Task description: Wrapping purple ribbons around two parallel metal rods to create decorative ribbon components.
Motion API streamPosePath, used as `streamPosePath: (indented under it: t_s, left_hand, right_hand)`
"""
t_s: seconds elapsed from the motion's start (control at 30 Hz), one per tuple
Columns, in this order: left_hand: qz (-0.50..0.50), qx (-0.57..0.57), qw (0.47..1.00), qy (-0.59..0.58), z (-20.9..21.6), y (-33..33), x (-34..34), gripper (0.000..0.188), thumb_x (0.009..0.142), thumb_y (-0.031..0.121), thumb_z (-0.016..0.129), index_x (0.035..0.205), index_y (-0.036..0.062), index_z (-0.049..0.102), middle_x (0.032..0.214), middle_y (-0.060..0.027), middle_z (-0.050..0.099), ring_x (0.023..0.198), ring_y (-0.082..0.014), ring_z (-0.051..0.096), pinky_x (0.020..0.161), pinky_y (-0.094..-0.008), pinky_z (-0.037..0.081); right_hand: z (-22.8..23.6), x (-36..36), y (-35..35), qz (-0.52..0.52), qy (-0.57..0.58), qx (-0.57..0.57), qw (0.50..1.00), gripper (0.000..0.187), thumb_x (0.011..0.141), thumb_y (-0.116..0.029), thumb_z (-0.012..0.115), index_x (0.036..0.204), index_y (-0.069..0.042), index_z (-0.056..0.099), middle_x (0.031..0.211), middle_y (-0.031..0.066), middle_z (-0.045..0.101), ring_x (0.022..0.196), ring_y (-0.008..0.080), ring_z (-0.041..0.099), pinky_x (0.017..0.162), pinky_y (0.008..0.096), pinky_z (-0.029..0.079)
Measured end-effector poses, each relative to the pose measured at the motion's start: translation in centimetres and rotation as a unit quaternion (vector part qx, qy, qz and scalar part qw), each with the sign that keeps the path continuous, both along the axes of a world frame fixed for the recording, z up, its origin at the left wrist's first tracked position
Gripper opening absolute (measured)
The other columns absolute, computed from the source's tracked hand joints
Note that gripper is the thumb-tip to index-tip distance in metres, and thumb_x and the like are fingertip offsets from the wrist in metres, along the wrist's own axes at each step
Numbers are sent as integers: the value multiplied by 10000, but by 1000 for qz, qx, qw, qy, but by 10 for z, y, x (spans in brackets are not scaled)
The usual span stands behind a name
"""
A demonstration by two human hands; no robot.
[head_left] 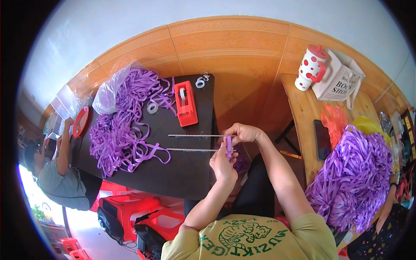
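Two thin metal rods with twisted shafts, an upper rod (pixel 195 135) and a lower rod (pixel 190 150), lie parallel across the dark table (pixel 173 173) and reach past its right edge. A short length of purple ribbon (pixel 229 146) spans the rods near their right ends. My left hand (pixel 223 167) pinches the ribbon from below, by the lower rod. At the upper rod's end, my right hand (pixel 244 133) is closed with its fingertips on the ribbon. Fingers hide part of the ribbon and the rod tips.
A heap of purple ribbon (pixel 115 134), a red tape dispenser (pixel 186 104) and tape rolls (pixel 152 108) lie on the dark table. The wooden table (pixel 299 112) at right bears a larger ribbon pile (pixel 353 182), phone and tumbler. People sit at far left and right; red stools (pixel 130 208) stand below.
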State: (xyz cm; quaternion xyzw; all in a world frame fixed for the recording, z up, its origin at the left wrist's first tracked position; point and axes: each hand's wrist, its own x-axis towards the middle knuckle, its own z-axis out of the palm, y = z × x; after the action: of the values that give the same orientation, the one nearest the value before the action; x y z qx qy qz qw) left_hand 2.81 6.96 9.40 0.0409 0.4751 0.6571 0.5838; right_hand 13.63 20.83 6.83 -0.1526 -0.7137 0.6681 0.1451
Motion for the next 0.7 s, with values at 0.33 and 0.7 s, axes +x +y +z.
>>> streamPosePath:
  t_s: [0.33, 0.7]
  left_hand:
    - [48, 143, 985, -88, -15, -2, 5, 51, 841, 48, 611, 826, 15, 648, 817, -84, 652, 713, -142, 595, 678, -231, 430]
    - [94, 218, 971, -31, -34, -2, 9, 68, 849, 47, 607, 829, 6, 656, 862, -57, 657, 821, -137, 606, 807, -255, 434]
  right_hand:
    - [4, -17, -8, -7, 113, -109, 988, 70, 767, 20, 631, 819, -2, 673, 922, 81, 673, 804, 124, 607, 703, 255, 488]
    - [33, -5, -6, -260, -172, 23, 950, 163, 809, -27, 619, 963, -6, 666, 973, 68, 654, 902, 144, 599, 812, 265, 465]
